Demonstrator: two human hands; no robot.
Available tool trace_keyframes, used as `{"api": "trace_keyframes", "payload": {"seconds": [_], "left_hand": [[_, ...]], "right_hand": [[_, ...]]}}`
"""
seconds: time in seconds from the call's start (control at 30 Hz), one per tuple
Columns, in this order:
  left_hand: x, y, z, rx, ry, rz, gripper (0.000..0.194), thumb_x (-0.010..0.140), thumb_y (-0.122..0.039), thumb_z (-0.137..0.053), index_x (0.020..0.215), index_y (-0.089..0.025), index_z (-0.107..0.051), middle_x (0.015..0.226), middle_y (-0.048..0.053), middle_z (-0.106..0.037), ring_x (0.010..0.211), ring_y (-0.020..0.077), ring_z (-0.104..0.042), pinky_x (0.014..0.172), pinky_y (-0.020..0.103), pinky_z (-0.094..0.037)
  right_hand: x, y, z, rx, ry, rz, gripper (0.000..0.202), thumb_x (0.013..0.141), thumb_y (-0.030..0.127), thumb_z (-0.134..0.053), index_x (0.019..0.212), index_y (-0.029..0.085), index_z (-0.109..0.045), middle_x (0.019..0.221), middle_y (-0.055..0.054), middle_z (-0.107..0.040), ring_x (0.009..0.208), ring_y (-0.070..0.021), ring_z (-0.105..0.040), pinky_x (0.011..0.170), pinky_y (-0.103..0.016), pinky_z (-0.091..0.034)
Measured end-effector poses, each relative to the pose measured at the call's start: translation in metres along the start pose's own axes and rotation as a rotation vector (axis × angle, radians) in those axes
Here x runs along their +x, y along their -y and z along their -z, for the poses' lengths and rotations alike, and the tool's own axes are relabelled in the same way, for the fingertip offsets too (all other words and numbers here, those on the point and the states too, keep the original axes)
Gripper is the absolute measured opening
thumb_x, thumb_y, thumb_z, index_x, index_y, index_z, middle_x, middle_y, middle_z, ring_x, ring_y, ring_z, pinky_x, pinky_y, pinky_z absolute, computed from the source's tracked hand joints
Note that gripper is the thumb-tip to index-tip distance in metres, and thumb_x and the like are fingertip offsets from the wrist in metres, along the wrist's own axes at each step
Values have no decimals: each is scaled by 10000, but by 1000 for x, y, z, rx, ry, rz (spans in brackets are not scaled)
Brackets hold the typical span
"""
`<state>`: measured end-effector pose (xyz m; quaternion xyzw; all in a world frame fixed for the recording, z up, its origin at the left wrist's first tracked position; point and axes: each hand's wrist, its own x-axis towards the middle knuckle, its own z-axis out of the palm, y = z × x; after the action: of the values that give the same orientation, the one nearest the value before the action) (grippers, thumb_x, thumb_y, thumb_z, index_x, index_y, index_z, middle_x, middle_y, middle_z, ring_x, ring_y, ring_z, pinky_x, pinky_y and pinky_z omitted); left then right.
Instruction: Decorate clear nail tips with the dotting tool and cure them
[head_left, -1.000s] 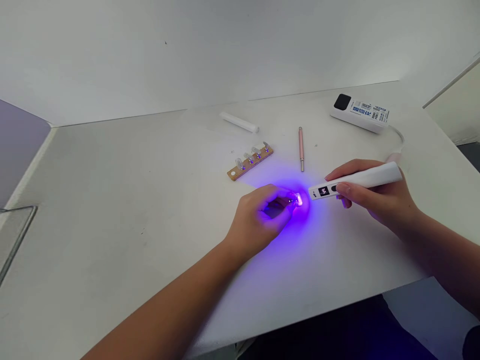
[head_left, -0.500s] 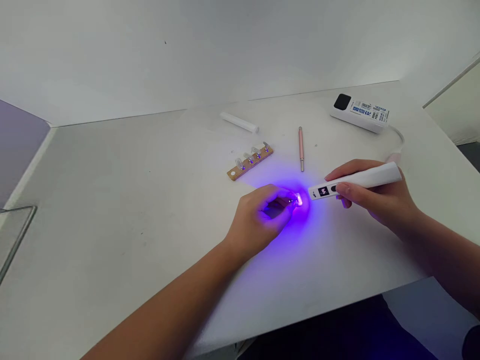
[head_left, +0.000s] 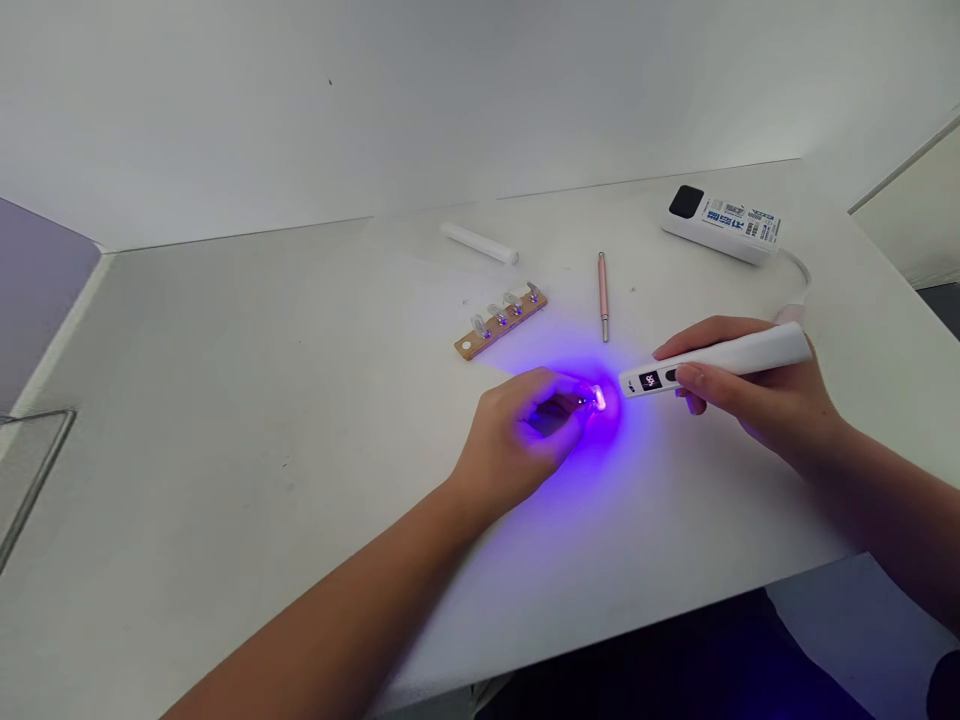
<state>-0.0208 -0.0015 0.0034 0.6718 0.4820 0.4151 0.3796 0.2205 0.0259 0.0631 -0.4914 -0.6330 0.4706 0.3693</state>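
Note:
My left hand pinches a small clear nail tip by its near end, a bit of shiny metal showing at the fingertips. The tip glows bright violet. Wrapped in my right hand is a white handheld UV nail lamp, with my thumb by its dark button and a lit display near the head. Its head points left at the nail tip, a small gap between them. Violet light spreads over the table around both. Beyond my left hand lies a wooden strip carrying several clear nail tips on small metal posts.
A pink pen-like tool lies beyond the nail tip. To its left is a white cylindrical stick. At the back right sits a white device with a cable and printed label. The white table meets a wall behind.
The lamp in my right hand has shifted very slightly right. My left hand keeps the glowing nail tip in almost the same place.

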Motion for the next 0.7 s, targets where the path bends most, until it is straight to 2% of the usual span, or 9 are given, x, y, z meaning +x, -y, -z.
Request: {"api": "trace_keyframes", "payload": {"seconds": [0.2,0.4,0.7], "left_hand": [[1,0,0,-11,10,5,91,903,-181,-708,967,-166,-771,994,83,-837,738,132,-714,641,253,-568],[1,0,0,-6,6,6,82,906,-184,-704,955,-166,-768,986,79,-837,713,125,-703,624,250,-559],[1,0,1,6,13,0,85,900,-171,-701,956,-178,-764,979,72,-839,705,125,-705,608,241,-562]], "right_hand": [[0,-1,1,-8,3,13,41,833,254,-843,857,287,-836,613,-4,-682,540,-143,-592,478,-287,-437],[-1,-3,2,-31,2,12,49,852,312,-853,879,279,-830,626,-8,-691,544,-150,-603,479,-294,-450],[-1,1,0,-26,-9,5,36,833,250,-841,857,276,-831,618,-2,-686,539,-139,-590,482,-282,-438]]}}
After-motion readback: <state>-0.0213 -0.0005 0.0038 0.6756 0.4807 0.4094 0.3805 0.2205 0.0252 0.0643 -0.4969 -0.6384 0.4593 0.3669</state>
